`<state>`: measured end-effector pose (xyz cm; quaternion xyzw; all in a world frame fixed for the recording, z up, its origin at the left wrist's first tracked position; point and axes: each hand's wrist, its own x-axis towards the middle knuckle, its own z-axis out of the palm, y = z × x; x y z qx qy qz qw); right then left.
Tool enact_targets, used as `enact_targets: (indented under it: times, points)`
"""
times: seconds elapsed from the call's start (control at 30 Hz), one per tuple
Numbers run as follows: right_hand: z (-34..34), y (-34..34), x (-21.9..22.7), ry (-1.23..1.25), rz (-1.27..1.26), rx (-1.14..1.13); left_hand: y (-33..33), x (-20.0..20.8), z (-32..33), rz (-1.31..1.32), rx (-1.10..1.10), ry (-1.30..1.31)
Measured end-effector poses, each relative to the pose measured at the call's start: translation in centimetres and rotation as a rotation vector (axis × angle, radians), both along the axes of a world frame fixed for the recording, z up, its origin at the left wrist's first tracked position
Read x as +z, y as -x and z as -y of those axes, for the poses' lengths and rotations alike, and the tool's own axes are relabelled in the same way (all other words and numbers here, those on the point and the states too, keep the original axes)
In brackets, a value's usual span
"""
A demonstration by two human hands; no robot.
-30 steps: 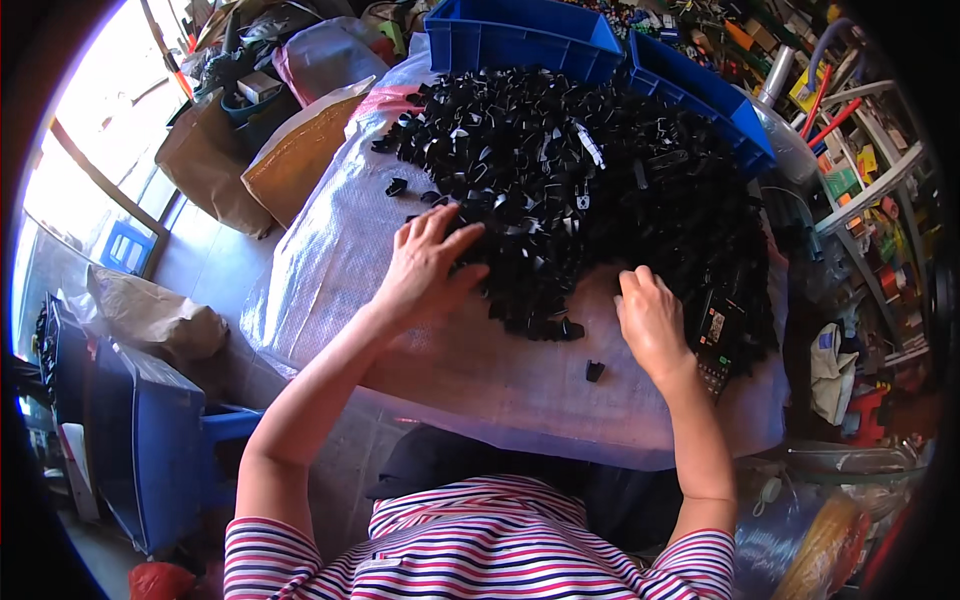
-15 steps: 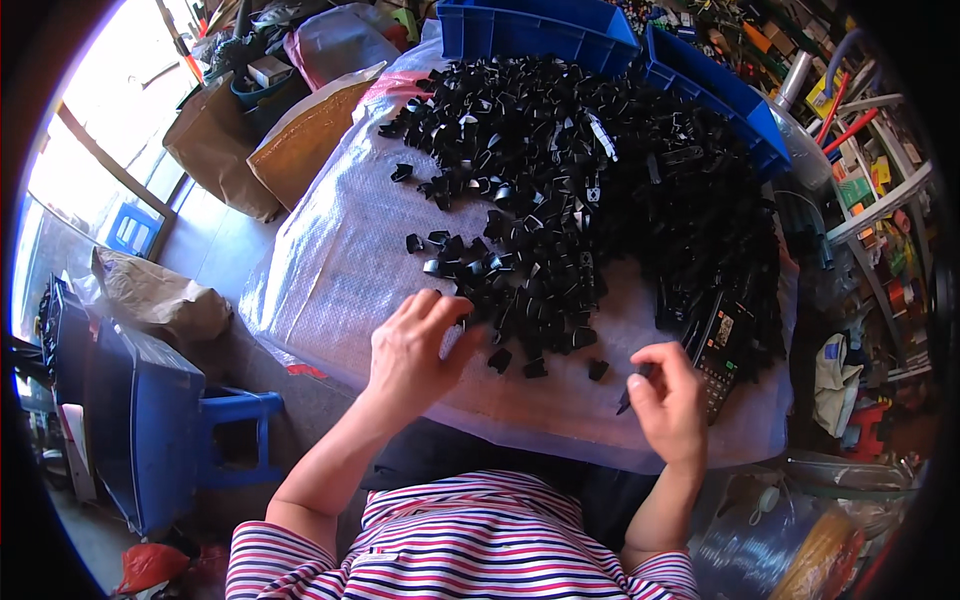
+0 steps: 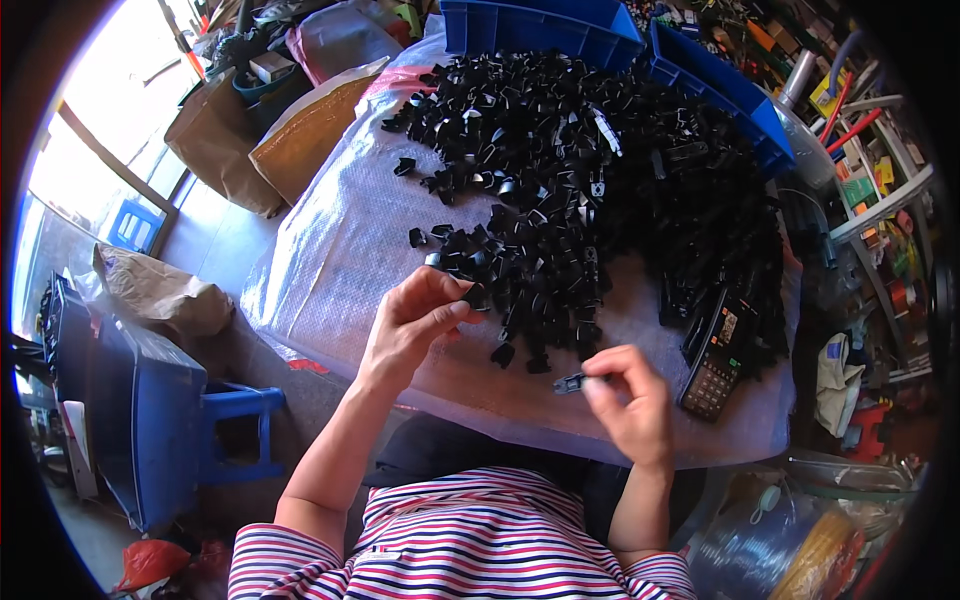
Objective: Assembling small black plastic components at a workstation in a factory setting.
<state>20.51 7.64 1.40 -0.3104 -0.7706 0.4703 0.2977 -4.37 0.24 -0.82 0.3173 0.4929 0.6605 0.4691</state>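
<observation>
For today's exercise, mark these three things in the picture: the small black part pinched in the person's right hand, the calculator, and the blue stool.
small black part (image 3: 568,381), head view, on its middle, left of the fingertips.
calculator (image 3: 713,360), head view, on its keypad.
blue stool (image 3: 240,403), head view, on its seat edge.

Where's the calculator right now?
In the head view, the calculator lies at the right of the plastic-covered table, against the right edge of the black parts pile, just beyond the right hand.
</observation>
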Motion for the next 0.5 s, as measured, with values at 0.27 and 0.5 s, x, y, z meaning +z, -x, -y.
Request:
enact_targets:
  times: [0.27, 0.5]
  points:
    - [0.9, 1.6, 1.0, -0.255, 0.239, 0.026, -2.0, 0.5, -0.2, 0.108, -0.131, -0.14]
    - [0.5, 4.9, 1.2, 0.324, -0.246, 0.102, -2.9, 2.8, 0.2, -0.615, -0.269, -0.398]
